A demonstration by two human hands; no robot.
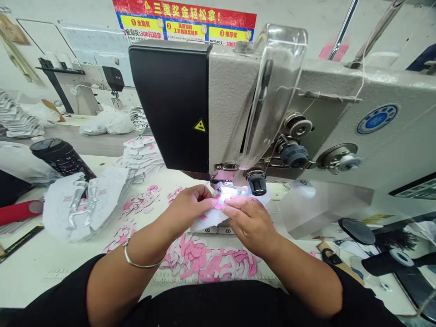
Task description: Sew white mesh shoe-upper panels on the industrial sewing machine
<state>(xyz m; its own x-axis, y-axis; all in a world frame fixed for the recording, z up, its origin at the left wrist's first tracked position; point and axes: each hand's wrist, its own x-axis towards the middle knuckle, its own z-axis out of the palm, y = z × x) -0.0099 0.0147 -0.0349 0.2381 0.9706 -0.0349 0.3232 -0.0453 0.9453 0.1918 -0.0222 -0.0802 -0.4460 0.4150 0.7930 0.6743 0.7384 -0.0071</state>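
Observation:
Under the lit needle area of a sewing machine (221,184) lies a white mesh fabric piece (208,221) with pink patches on it. My left hand (195,204) is closed at its left side, thumb and forefinger pinching at a small pink patch (218,205) near the presser foot. From the right, my right hand (250,222) presses its fingertips together on the same fabric, close to the needle. The needle tip itself is lost in the glare. Below both hands, a heap of pink and white curved cut pieces (211,263) covers the table's front.
At the left stand a stack of white fabric pieces with silver trim (85,204) and a dark bottle (63,156). More stacked pieces (141,156) lie behind loose pink scraps (143,200). Thread spools and tools, including a black cone (384,261), crowd the right side.

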